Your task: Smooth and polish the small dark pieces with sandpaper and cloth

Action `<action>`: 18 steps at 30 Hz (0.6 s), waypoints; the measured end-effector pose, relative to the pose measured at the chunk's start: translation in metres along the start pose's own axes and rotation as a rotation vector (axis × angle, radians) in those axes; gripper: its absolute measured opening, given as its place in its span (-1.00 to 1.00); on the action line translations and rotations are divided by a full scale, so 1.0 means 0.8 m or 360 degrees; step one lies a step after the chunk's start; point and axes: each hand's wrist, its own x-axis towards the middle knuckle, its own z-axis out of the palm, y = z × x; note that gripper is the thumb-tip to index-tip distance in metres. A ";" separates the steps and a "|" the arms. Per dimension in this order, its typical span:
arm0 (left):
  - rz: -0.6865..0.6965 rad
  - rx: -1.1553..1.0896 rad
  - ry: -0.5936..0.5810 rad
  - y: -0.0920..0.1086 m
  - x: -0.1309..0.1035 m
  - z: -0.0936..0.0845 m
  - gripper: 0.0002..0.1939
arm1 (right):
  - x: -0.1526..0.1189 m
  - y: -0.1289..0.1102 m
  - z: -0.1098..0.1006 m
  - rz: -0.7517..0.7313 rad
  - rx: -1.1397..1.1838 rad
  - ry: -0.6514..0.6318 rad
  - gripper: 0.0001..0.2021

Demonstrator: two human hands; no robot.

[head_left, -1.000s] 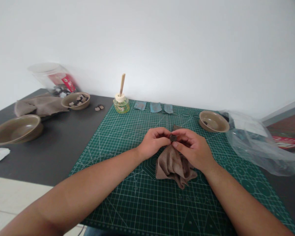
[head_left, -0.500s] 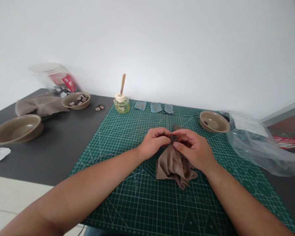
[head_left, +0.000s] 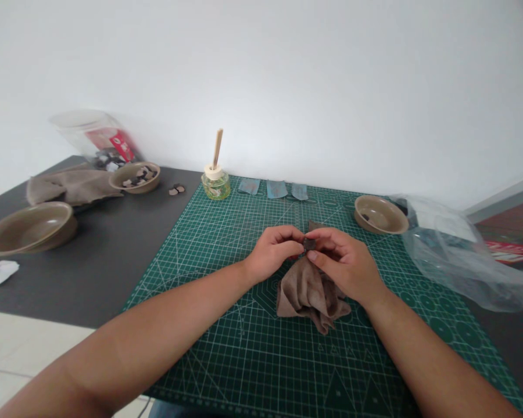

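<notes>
small dark piece (head_left: 309, 244) is being pinched over a crumpled cloth (head_left: 307, 290)

the left hand (head_left: 275, 253) and the right hand (head_left: 345, 262) are holding the small dark piece over the cloth, the fingers of each closing on it from its own side. the cloth is lying in folds on a green mat (head_left: 213, 360), which is covering part of a dark bench (head_left: 108, 278). beyond the cloth, 3 bluish patches (head_left: 276, 189) are lying in a row. beyond it and to its left, a bottle with sticks (head_left: 216, 187) is standing. beyond it and to its right, a brown bowl (head_left: 386, 219) is holding a dark bit (head_left: 365, 217), with a clear plastic bag (head_left: 440, 276) lying beside. well left of the cloth, a piece-filled bowl (head_left: 150, 184) is resting.
</notes>
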 end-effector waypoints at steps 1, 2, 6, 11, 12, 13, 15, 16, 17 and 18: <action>-0.0001 0.0003 -0.0001 0.000 0.000 0.000 -0.92 | 0.000 0.000 0.000 -0.0001 -0.0002 -0.0002 -0.80; -0.0001 0.0005 -0.0001 -0.001 0.000 0.000 -0.92 | 0.000 0.000 0.000 -0.0004 -0.0004 -0.0004 -0.79; -0.0001 0.0015 -0.0002 0.000 0.000 0.000 -0.92 | 0.001 -0.001 0.000 -0.0019 -0.0016 -0.0011 -0.80; -0.0019 0.0002 -0.0013 0.000 0.000 -0.001 -0.91 | 0.002 -0.001 0.000 -0.0015 -0.0002 -0.0019 -0.80; -0.0019 0.0004 -0.0013 0.000 0.000 -0.001 -0.91 | 0.002 -0.001 0.000 -0.0012 0.0001 -0.0020 -0.80; -0.0020 0.0007 -0.0015 0.000 0.000 -0.001 -0.91 | 0.001 -0.001 0.000 -0.0009 0.0001 -0.0020 -0.80; -0.0026 0.0009 -0.0012 0.001 0.000 0.000 -0.91 | 0.001 0.000 0.000 -0.0007 -0.0003 -0.0025 -0.79; -0.0026 0.0010 -0.0011 0.001 0.000 0.000 -0.91 | 0.001 0.000 0.000 -0.0009 -0.0006 -0.0025 -0.79; -0.0024 0.0014 -0.0013 0.001 0.000 0.000 -0.91 | 0.001 0.000 0.000 -0.0012 -0.0009 -0.0023 -0.79; -0.0019 0.0019 -0.0015 0.001 0.000 0.000 -0.91 | 0.001 0.000 0.000 -0.0015 -0.0010 -0.0020 -0.79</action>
